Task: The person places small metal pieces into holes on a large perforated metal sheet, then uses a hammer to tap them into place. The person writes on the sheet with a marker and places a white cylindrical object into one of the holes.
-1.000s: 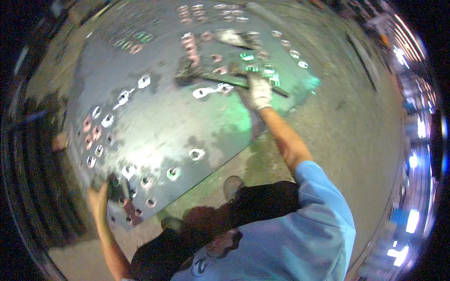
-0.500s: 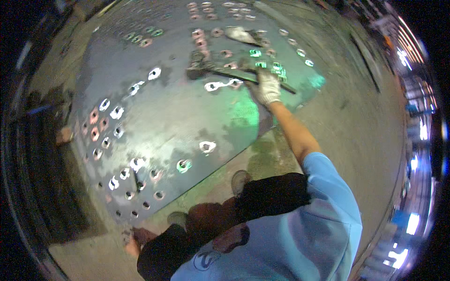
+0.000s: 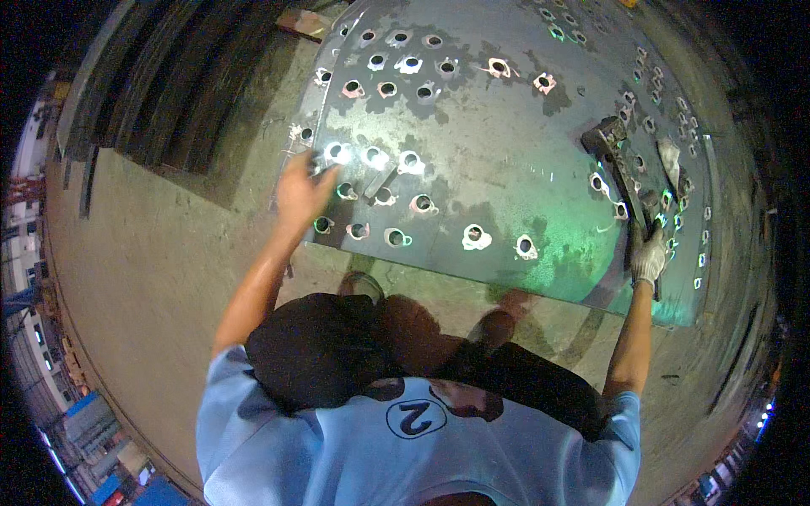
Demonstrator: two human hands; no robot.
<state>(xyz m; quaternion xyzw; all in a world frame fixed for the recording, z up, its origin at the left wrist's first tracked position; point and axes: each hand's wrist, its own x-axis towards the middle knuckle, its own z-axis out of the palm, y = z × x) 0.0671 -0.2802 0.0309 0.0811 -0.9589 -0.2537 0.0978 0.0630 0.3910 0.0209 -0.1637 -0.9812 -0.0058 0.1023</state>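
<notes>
My gloved right hand [image 3: 648, 257] is closed round the handle of a long dark hammer [image 3: 625, 181] lying on a large steel plate [image 3: 472, 169]. Its blocky head points away from me. My bare left hand [image 3: 305, 196] hovers over the plate's near left part, slightly blurred, thumb and forefinger apart. Close to its right, a short flat metal bar [image 3: 381, 184] rests among round holes with bright, rough rims. A pale, dirty glove [image 3: 670, 158] lies on the plate beyond my right hand.
Dark steel beams [image 3: 181, 93] are stacked at the far left, with a brownish block [image 3: 304, 25] near the plate's far left corner. Concrete floor [image 3: 186, 223] surrounds the plate. My shoe [image 3: 361, 285] is close to its near edge.
My view has swung left. My left hand has risen from low beside my knee to over the plate. My right hand stays on the hammer handle.
</notes>
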